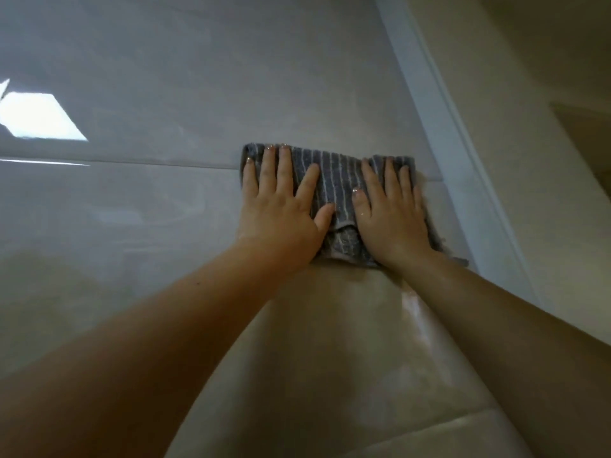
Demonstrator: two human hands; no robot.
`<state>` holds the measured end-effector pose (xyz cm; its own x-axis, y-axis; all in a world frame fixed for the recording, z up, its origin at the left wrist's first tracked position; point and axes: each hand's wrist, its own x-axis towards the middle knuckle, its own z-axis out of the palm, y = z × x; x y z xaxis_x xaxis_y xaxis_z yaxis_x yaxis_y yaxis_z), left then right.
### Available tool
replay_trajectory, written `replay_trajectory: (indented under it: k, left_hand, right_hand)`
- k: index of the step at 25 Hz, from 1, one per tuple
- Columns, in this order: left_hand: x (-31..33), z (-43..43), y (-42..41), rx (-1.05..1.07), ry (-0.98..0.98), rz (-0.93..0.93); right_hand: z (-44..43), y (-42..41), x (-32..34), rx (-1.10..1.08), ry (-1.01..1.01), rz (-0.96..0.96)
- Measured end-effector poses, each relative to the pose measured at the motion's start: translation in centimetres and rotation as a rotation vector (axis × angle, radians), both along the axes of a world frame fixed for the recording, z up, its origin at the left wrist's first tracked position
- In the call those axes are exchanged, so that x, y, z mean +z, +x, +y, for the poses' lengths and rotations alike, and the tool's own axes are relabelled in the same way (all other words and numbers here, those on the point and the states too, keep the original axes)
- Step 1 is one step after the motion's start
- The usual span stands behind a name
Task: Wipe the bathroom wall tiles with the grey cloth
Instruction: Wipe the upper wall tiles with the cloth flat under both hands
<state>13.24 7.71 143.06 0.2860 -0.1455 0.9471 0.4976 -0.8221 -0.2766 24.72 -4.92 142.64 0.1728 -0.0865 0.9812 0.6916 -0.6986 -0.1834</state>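
Pressing flat with left hand (281, 200) and right hand (391, 209), fingers straight and spread, on grey cloth (334, 185) at centre frame, probably to hold its whole fold against glossy wall tiles (148, 87) across a grout line (148, 161); white corner trim (439, 104) just right
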Motion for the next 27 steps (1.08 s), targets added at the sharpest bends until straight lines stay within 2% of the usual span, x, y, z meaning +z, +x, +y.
replay_trajectory:
  k: [4,7,11,14,18,20,24,27]
  left_hand:
    - [-5.3,0.3,0.5,-0.021,0.132,0.044]
    - [-1.9,-0.2,0.6,-0.01,0.099,0.024]
    - [2.6,-3.1,2.8,0.033,-0.018,-0.005]
    - [0.5,-4.6,4.1,-0.017,0.016,0.002]
    - [-4.9,-4.1,4.1,-0.017,0.127,0.065]
    - [-4.2,-3.9,4.0,-0.013,0.137,0.076]
    - [0.0,-5.3,4.8,-0.029,0.088,0.041]
    - [-2.2,-5.0,5.1,-0.066,0.09,0.054]
  right_hand:
    - [0.6,-0.2,-5.9,-0.041,-0.064,-0.043]
    - [-0.5,0.2,-3.0,0.003,-0.096,-0.032]
    - [-2.9,2.3,1.5,0.05,-0.058,0.075]
    - [-3.9,3.3,0.1,0.04,0.001,0.061]
    - [-4.3,3.4,-5.4,0.001,0.006,0.054]
    - [-4.4,3.5,-5.8,-0.019,-0.02,0.074]
    - [-5.2,4.2,-1.9,0.025,-0.031,0.042]
    - [-5.4,5.3,-4.1,0.04,-0.031,-0.002]
